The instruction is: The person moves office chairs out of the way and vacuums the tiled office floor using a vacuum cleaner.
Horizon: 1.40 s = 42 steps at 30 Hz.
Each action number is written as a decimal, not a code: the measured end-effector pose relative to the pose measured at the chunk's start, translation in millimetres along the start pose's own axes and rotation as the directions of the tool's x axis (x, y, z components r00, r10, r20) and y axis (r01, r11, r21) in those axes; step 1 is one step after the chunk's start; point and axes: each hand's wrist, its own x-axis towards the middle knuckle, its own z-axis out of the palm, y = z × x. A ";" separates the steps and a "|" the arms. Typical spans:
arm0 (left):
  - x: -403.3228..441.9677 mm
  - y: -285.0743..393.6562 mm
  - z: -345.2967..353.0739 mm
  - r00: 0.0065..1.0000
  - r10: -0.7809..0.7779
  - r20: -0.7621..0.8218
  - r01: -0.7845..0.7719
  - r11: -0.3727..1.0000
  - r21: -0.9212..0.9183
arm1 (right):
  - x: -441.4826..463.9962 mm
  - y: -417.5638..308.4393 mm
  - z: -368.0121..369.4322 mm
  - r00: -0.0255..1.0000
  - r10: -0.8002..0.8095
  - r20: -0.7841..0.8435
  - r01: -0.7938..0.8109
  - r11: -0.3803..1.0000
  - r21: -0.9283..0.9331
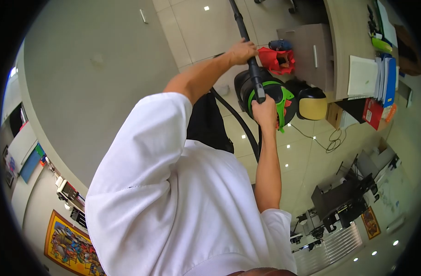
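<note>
A black vacuum cleaner wand [253, 69] runs from the top of the view down to its handle. My left hand [242, 51] is closed around the tube, farther along it. My right hand [264, 110] is closed on the handle end, nearer my body. Behind the handle stands a black and green vacuum cleaner [286, 99] on the tiled floor, partly hidden by my right hand and the wand. A black hose [238, 118] curves down between my legs and right forearm. The wand's floor end is out of view.
A large grey surface [95, 60] fills the left. At right are a desk [346, 27] with papers and binders, a drawer cabinet [311, 55], a red bag [275, 60] and a yellow-and-black object [311, 106]. A thin cable [332, 145] lies looped on the floor.
</note>
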 end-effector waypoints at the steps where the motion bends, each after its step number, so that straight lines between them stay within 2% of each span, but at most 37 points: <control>1: -0.2 -1.4 1.9 1.000 0.000 0.004 0.000 1.000 -0.006 | -2.6 0.2 2.0 0.999 0.010 0.047 -0.011 1.000 0.011; 2: -4.4 1.0 5.5 1.000 0.011 0.007 -0.011 0.999 0.036 | -13.0 4.8 5.3 0.998 0.018 0.054 -0.019 1.000 0.008; 4: -24.3 15.9 9.5 1.000 -0.003 0.004 0.003 0.996 0.085 | -33.7 10.1 8.1 0.992 -0.130 -0.005 0.130 0.991 0.038; 7: -71.2 77.3 26.9 0.995 0.041 0.090 -0.046 0.997 0.062 | -90.6 52.4 3.5 0.984 -0.001 0.179 -0.012 0.997 0.071; 10: -115.7 172.8 63.8 0.978 0.045 0.202 -0.049 0.999 0.016 | -173.7 111.4 -20.7 0.976 0.099 0.196 -0.088 0.994 -0.066; 12: -141.2 240.2 65.7 0.972 0.112 0.206 -0.081 0.984 -0.156 | -218.2 149.3 -47.8 0.964 0.159 0.215 -0.140 0.985 -0.103; 13: -151.2 270.6 66.9 0.972 0.119 0.204 -0.085 0.982 -0.169 | -239.0 165.7 -64.4 0.947 0.216 0.238 -0.192 0.974 -0.119; 15: -169.9 334.0 83.4 0.970 0.126 0.206 -0.085 0.977 -0.196 | -275.9 204.7 -91.1 0.957 0.185 0.222 -0.152 0.976 -0.156; 17: -183.3 380.6 100.4 0.916 0.175 0.362 -0.081 0.962 -0.259 | -306.9 214.7 -119.5 0.934 0.246 0.258 -0.191 0.957 -0.220; 18: -192.7 397.6 107.1 0.914 0.180 0.362 -0.087 0.962 -0.259 | -321.5 222.1 -127.8 0.906 0.311 0.289 -0.230 0.931 -0.283; 20: -209.7 424.3 123.3 0.924 0.226 0.309 -0.118 0.935 -0.333 | -342.2 245.4 -126.3 0.919 0.278 0.279 -0.196 0.938 -0.286; 23: -216.9 415.3 145.1 0.946 0.156 0.283 -0.075 0.958 -0.278 | -342.4 273.5 -100.6 0.956 0.171 0.238 -0.052 0.898 -0.436; 25: -219.9 378.7 151.9 0.953 0.062 0.297 -0.015 0.987 -0.160 | -315.1 282.0 -66.2 0.964 0.127 0.233 -0.036 0.933 -0.359; 27: -225.7 312.5 157.2 0.938 -0.066 0.341 0.067 0.998 0.011 | -270.6 277.4 -5.7 0.961 0.043 0.273 0.035 0.961 -0.274; 28: -232.3 272.9 170.0 0.958 -0.147 0.247 0.150 0.989 0.008 | -246.2 269.5 30.4 0.963 -0.030 0.268 0.095 0.967 -0.234; 29: -238.4 244.7 140.4 0.929 -0.226 0.294 0.197 0.973 0.123 | -223.4 249.2 60.3 0.965 -0.070 0.254 0.129 0.966 -0.225; 30: -243.3 209.4 144.3 0.926 -0.285 0.246 0.268 0.958 0.104 | -207.2 225.5 81.9 0.960 -0.090 0.267 0.145 0.971 -0.192; 31: -247.3 179.1 149.6 0.938 -0.315 0.142 0.296 0.945 0.142 | -191.8 204.9 95.9 0.954 -0.112 0.277 0.160 0.974 -0.158; 32: -248.8 164.9 136.6 0.929 -0.334 0.162 0.310 0.938 0.154 | -179.3 193.4 103.9 0.951 -0.115 0.286 0.165 0.974 -0.155; 34: -255.3 171.4 116.5 0.926 -0.341 0.161 0.307 0.930 0.205 | -181.9 195.2 115.5 0.952 -0.165 0.259 0.189 0.980 -0.068; 37: -262.0 205.9 146.3 0.900 -0.384 0.207 0.340 0.915 0.215 | -206.5 221.5 106.7 0.935 -0.189 0.300 0.226 0.969 -0.095; 39: -275.6 252.8 158.1 0.933 -0.308 0.185 0.275 0.944 0.184 | -237.9 256.0 89.5 0.937 -0.169 0.306 0.222 0.964 -0.146; 40: -274.6 281.4 149.4 0.910 -0.274 0.311 0.237 0.960 0.152 | -257.0 282.1 79.7 0.941 -0.140 0.309 0.197 0.967 -0.162; 41: -276.7 303.7 169.1 0.902 -0.255 0.348 0.222 0.966 0.134 | -271.2 301.0 70.3 0.946 -0.128 0.300 0.183 0.969 -0.166; 42: -282.0 325.1 191.9 0.928 -0.223 0.299 0.207 0.975 0.082 | -289.7 310.8 52.8 0.942 -0.078 0.325 0.152 0.966 -0.208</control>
